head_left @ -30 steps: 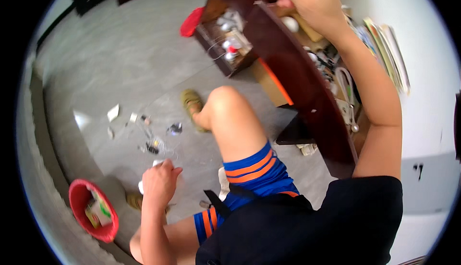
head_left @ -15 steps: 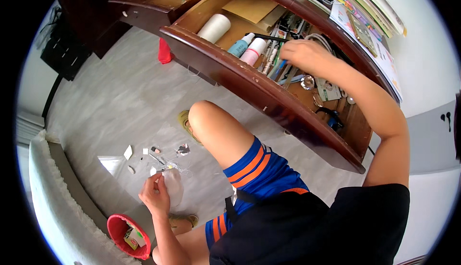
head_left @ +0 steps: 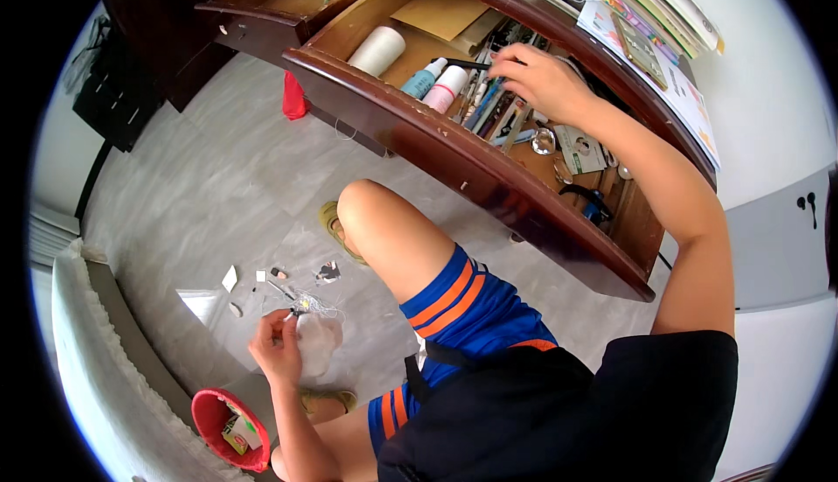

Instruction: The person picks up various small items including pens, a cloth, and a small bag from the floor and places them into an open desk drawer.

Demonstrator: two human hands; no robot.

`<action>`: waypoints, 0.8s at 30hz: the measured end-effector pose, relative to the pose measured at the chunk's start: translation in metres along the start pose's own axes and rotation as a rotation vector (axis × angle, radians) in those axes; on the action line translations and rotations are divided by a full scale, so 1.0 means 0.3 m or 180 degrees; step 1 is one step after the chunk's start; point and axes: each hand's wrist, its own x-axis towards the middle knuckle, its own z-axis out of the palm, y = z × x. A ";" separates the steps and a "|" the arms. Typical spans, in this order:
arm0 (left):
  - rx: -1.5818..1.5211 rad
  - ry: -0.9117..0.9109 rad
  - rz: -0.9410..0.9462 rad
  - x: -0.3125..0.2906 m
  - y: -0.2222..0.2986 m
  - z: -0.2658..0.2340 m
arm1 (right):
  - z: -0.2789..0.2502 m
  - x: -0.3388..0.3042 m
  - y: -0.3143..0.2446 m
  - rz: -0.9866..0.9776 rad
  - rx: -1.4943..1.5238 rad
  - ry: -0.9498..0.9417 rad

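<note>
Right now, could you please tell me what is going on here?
A person's right hand is over pens in an open drawer, near a black rod. The left hand is above the floor, near a pale tangle. Whether either of the hands grips anything is unclear.

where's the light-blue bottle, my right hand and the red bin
light-blue bottle [head_left: 420, 83], head view: middle of its body
right hand [head_left: 548, 86], head view: back of the hand
red bin [head_left: 207, 412], head view: inner wall, left side
</note>
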 end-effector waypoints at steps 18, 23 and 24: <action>-0.1302 -0.0021 0.0190 -0.012 0.258 -0.082 | -0.275 -0.057 -0.579 0.1789 0.3311 -0.1135; -0.1064 0.0358 0.1678 -0.035 0.375 -0.108 | -0.184 0.102 -0.834 0.0963 0.3611 -0.2470; -0.1012 0.0428 0.1625 -0.034 0.366 -0.134 | -0.158 0.131 -0.866 0.0899 0.3594 -0.2520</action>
